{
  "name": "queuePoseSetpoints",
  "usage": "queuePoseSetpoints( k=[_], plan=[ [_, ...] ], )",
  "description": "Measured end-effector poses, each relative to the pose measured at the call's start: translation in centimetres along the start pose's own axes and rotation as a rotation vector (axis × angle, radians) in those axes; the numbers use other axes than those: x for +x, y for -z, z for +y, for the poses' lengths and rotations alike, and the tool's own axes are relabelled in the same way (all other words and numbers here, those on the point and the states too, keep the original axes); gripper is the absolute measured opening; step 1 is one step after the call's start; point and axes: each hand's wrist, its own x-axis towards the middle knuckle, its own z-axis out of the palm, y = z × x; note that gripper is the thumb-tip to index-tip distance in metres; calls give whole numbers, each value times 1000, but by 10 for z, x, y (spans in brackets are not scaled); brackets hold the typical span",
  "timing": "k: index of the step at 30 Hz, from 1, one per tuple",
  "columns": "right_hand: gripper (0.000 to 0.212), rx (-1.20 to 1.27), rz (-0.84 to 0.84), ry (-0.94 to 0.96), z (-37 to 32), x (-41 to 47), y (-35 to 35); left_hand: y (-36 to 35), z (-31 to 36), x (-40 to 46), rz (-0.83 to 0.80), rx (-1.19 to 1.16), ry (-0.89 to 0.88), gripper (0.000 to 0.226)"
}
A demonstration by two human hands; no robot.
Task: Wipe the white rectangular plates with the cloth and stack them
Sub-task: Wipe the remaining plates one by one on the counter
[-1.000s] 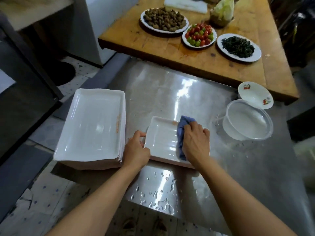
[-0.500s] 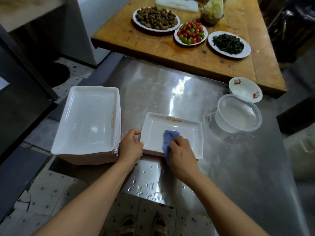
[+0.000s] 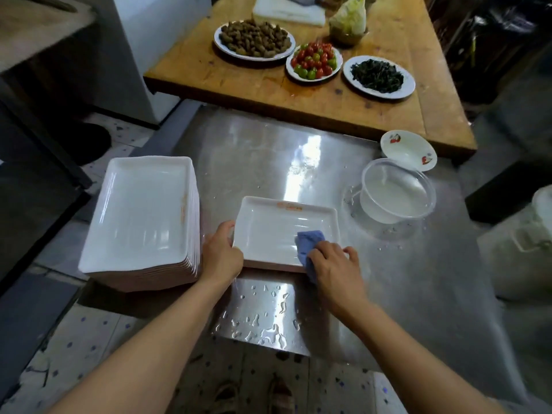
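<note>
White, wet plate [image 3: 268, 231] near the steel table's [image 3: 403, 294] front edge: your left hand [image 3: 222, 258] grips its slippery rim, right hand [image 3: 334, 270] clutches the soft cloth [image 3: 309, 245]

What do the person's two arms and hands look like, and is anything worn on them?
Both forearms are bare up to the frame edge: no sleeves show. The left hand and the right hand wear no gloves, and no rings, watch or bracelet can be seen. Nails look short and plain.
</note>
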Motion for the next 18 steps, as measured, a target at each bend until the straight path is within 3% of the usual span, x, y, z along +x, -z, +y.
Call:
queuePoseSetpoints(
  k=[7,10,12,15,18],
  plan=[
    [28,47,-52,67,19,-6,17,1,11,-5,37,61,-49,57],
    [24,165,-44,51,20,-2,25,0,15,-13,101,370,-83,54],
    [20,164,-83,16,23,1,26,-6,20,-21,105,450,-243,54],
    [19,178,-87,-16,28,4,24,-21,29,-33,-75,469,-493,53],
    [23,238,-88,-72,37,6,26,-37,32,-38,-249,598,-532,64]
  ],
)
